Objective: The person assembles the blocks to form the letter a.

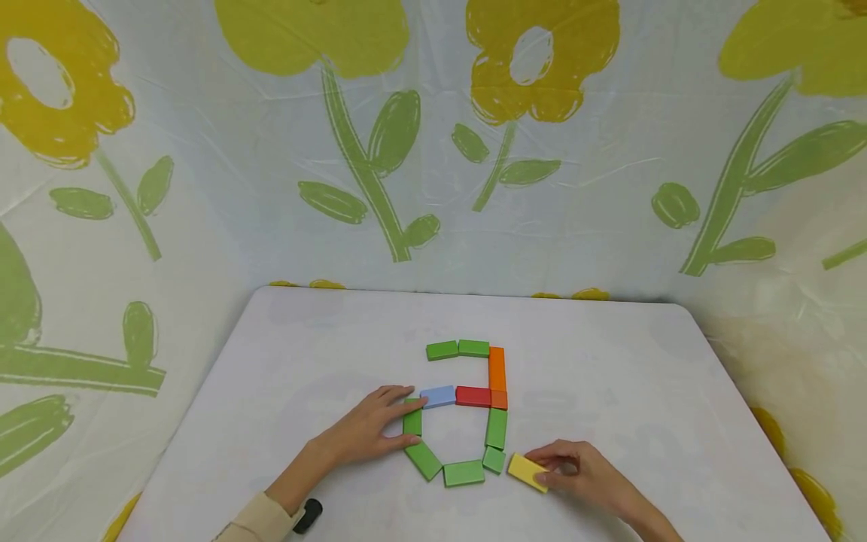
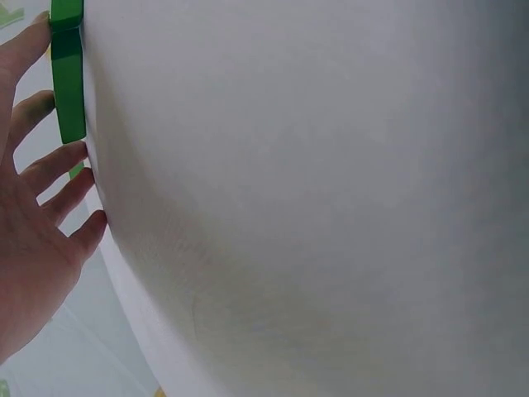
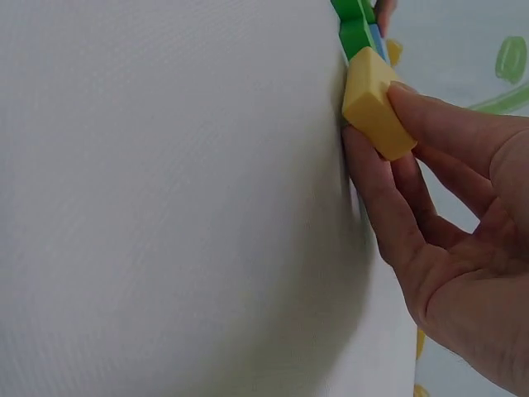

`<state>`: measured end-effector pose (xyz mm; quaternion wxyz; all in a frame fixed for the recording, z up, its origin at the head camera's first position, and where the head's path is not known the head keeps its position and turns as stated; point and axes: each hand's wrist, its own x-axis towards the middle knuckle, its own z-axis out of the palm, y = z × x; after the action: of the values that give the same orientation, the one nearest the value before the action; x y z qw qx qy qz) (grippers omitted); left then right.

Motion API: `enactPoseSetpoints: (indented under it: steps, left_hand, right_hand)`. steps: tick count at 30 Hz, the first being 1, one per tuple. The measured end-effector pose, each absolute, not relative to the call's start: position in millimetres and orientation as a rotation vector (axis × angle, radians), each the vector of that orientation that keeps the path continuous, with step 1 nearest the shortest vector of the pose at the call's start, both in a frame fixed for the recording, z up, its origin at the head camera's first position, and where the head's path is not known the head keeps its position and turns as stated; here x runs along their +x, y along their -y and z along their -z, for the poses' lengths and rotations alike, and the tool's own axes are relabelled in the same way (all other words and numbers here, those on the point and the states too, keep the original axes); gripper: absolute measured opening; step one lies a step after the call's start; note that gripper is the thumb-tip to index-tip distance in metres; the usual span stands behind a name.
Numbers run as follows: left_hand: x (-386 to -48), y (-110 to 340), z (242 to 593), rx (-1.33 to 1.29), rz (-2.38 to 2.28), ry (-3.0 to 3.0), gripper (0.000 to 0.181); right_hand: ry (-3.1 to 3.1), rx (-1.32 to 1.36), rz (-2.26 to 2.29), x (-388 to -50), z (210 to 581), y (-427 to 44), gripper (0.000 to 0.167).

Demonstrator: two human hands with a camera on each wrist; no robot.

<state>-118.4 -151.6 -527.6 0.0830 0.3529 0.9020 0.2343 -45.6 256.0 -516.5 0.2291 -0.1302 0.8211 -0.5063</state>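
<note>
My right hand [image 1: 579, 473] pinches a yellow block [image 1: 523, 470] between thumb and fingers, just right of the small green block [image 1: 494, 459]. In the right wrist view the yellow block [image 3: 374, 95] is tilted at the table surface. With spread fingers my left hand [image 1: 369, 427] rests on the left side of a block outline, touching a green block [image 1: 412, 423] and the end of the blue block [image 1: 440, 396]. A red block [image 1: 473, 396] continues the blue one's row to a small orange block [image 1: 498, 400]. Above that stands a long orange block [image 1: 497, 367].
Two green blocks [image 1: 473, 348] form the top of the outline. Several more green blocks curve round below, one of them the bottom green block [image 1: 463, 473]. The white table [image 1: 325, 331] has rounded far corners, with a flower-print curtain [image 1: 433, 226] behind and beside it.
</note>
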Motion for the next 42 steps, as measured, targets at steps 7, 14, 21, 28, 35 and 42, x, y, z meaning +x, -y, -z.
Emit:
enactPoseSetpoints:
  steps: [7,14,21,28,35,42]
  left_hand:
    - [-119.5,151.9,528.7,1.044,-0.696,-2.689,0.065]
    - [-122.2,152.7,533.1,1.05,-0.679,-2.689,0.066]
    - [-122.5,153.9,534.3,1.077,-0.686,-2.699,0.065]
    - [-121.8,153.8,532.0,1.059,-0.678,-2.691,0.066]
    - [-122.0,153.4,531.0,1.087,-0.683,-2.71,0.066]
    - [-123.9,153.1,526.1,1.011,-0.738,-2.701,0.065]
  right_hand:
    - [-2.367,-0.493,1.378,-42.6,518.8,-250.5,0.027]
    - [-2.403,-0.572,1.409,-41.5,522.5,-248.4,0.021]
    - [-2.424,-0.614,1.406,-42.7,526.7,-248.6,0.018]
    - [-2.418,-0.655,1.432,-42.9,527.5,-248.5,0.018]
    - [-2.396,-0.477,1.364,-47.7,521.4,-247.3,0.024]
    - [-2.58,-0.336,1.352,-57.6,516.2,-246.8,0.018]
